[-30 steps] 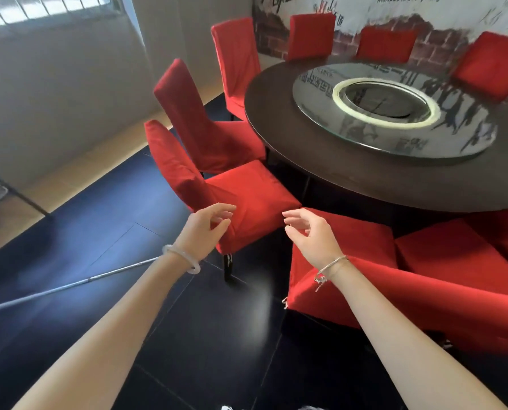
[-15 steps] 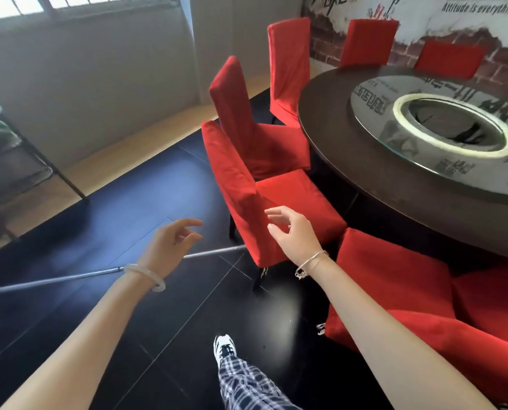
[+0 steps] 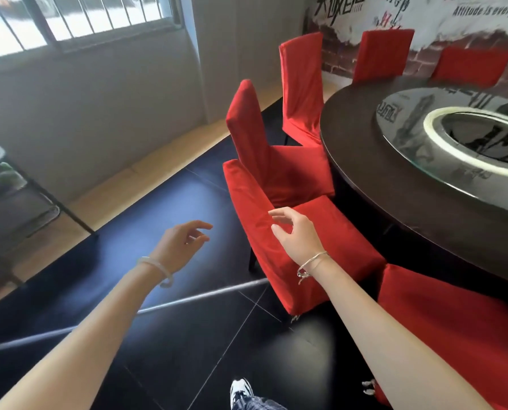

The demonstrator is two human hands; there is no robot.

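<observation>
Dark floor tiles (image 3: 202, 350) meet a round brown surface (image 3: 409, 214) ringed with red-covered chairs. Against its edge stands the nearest red chair (image 3: 276, 276). The right hand (image 3: 297, 235) hovers at its backrest, fingers loosely spread, empty. The left hand (image 3: 178, 244) hangs relaxed over the floor, holding nothing.

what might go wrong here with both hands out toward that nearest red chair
1. The metal pole lies on the floor between the shoe and the red chair; a step forward might catch it.
2. The chair's loose cover may slide under the right hand and left hand rather than give a firm hold.
3. The next chair stands very close, so pulling could bump it.
</observation>
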